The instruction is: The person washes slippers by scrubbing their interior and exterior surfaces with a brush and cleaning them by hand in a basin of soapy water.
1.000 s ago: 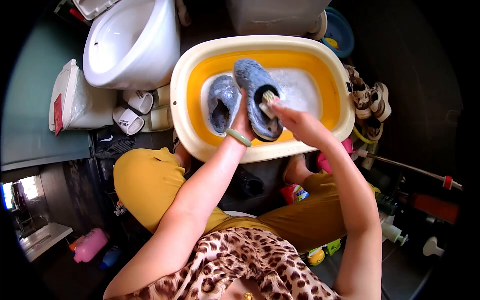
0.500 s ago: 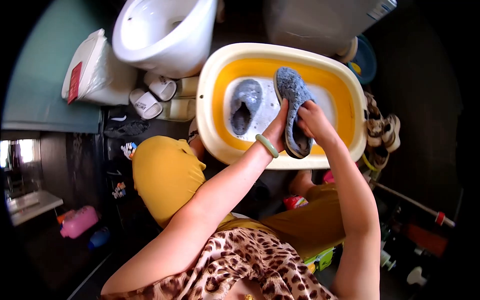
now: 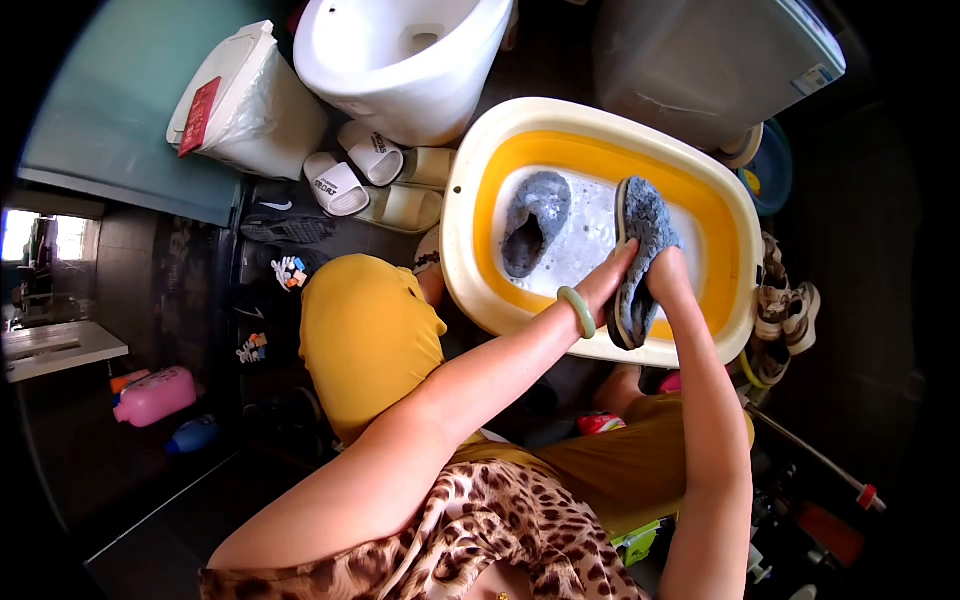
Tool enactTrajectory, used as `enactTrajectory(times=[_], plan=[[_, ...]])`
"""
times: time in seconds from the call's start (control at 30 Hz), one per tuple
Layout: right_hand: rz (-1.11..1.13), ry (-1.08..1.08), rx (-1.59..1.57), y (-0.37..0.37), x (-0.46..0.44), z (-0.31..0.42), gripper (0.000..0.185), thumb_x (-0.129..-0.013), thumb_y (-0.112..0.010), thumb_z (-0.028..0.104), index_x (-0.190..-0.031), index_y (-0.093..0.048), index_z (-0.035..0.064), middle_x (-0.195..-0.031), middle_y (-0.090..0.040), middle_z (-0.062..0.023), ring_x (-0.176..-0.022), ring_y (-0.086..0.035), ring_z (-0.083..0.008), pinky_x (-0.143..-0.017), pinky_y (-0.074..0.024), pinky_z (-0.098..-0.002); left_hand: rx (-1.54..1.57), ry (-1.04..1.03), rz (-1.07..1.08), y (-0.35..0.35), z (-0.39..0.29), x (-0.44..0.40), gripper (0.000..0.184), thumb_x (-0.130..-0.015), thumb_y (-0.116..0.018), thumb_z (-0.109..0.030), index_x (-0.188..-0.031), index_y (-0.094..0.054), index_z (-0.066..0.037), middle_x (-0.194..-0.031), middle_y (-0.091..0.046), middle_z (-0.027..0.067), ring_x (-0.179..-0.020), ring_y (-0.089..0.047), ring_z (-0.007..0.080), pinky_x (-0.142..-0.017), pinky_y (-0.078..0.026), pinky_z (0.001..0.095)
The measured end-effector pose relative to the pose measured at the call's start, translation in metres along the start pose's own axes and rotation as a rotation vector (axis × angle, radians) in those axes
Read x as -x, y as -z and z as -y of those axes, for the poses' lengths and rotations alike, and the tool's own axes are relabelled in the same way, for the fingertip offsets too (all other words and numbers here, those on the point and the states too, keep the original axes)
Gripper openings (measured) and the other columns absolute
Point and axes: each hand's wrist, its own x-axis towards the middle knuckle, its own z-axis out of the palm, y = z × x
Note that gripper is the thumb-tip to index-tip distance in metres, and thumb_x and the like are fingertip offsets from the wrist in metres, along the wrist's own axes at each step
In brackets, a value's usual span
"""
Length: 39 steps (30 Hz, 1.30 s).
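Observation:
A fluffy grey-blue slipper (image 3: pixel 648 215) is held up over the near right part of a yellow and white wash tub (image 3: pixel 490 135). My left hand (image 3: pixel 612 278), with a pale green bangle at the wrist, is closed on the sole side of this slipper. On the opposite side, my right hand (image 3: pixel 670 275) grips it near the foot opening, its fingers mostly hidden in or behind the slipper. The second slipper (image 3: pixel 540 210) lies wet inside the tub on the left, its opening facing me. Whitish, sudsy water covers the tub's bottom around it.
Behind the tub stand a white toilet (image 3: pixel 400 85) and a grey appliance (image 3: pixel 700 75). White slides (image 3: pixel 338 185) and a lidded bin (image 3: pixel 250 110) are at the left. Sneakers (image 3: pixel 790 315) and a blue basin (image 3: pixel 770 170) sit to the right. A pink bottle (image 3: pixel 155 395) is at lower left.
Both hands have turned the held slipper, so its side and sole edge show more and its opening less. The whole view has shifted, with the tub now further right.

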Motion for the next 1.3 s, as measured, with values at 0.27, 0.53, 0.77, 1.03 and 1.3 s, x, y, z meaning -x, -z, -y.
enactTrajectory(times=[0.27,0.53,0.77,1.03,1.3], plan=[[0.329,-0.525,-0.476,0.023,0.054,0.003,0.043,-0.094,-0.047,0.022,-0.135,-0.04,0.0087,-0.059,-0.046,0.0013,-0.039,-0.034,-0.0068,-0.037,-0.0298,-0.0237,-0.234,-0.173,-0.026,-0.004,-0.022,0.004,0.053,-0.09,-0.046,-0.052,-0.123,-0.047,-0.01,-0.11,-0.058,0.005,-0.099,-0.056,0.015,-0.086,-0.048,0.0316],[0.177,-0.222,-0.163,0.016,0.049,-0.004,0.036,-0.093,-0.046,0.018,-0.127,-0.048,0.0062,-0.083,-0.064,-0.0133,-0.062,-0.057,-0.0223,-0.056,-0.0451,-0.0327,0.035,0.016,-0.013,-0.008,-0.02,0.006,0.052,-0.091,-0.041,-0.054,-0.117,-0.054,-0.011,-0.106,-0.062,0.0051,-0.095,-0.059,0.0166,-0.086,-0.048,0.0329],[0.24,-0.358,-0.311,0.008,0.05,-0.018,0.034,-0.092,-0.045,0.02,-0.125,-0.05,0.015,-0.092,-0.062,-0.0113,-0.068,-0.057,-0.0218,-0.063,-0.0446,-0.0322,-0.039,-0.01,-0.073,-0.014,-0.021,0.011,0.06,-0.087,-0.044,-0.059,-0.122,-0.051,-0.011,-0.113,-0.059,0.0062,-0.097,-0.059,0.0199,-0.085,-0.049,0.0354],[0.215,-0.003,0.264,0.01,0.048,-0.008,0.037,-0.09,-0.048,0.023,-0.128,-0.049,0.0226,-0.094,-0.062,-0.0231,-0.085,-0.059,-0.0406,-0.07,-0.0479,-0.0416,0.095,-0.049,-0.081,0.008,-0.025,0.01,0.057,-0.089,-0.044,-0.056,-0.121,-0.053,-0.01,-0.114,-0.06,0.0068,-0.103,-0.057,0.0212,-0.093,-0.044,0.0348],[0.475,-0.401,-0.585,0.011,0.061,0.033,0.04,-0.092,-0.049,0.022,-0.132,-0.046,0.023,-0.075,-0.056,-0.0044,-0.058,-0.05,-0.0145,-0.058,-0.0461,-0.0283,0.061,-0.086,-0.182,0.003,-0.047,0.014,0.059,-0.086,-0.047,-0.058,-0.119,-0.055,-0.01,-0.112,-0.061,0.0058,-0.101,-0.057,0.0207,-0.091,-0.045,0.0354]])
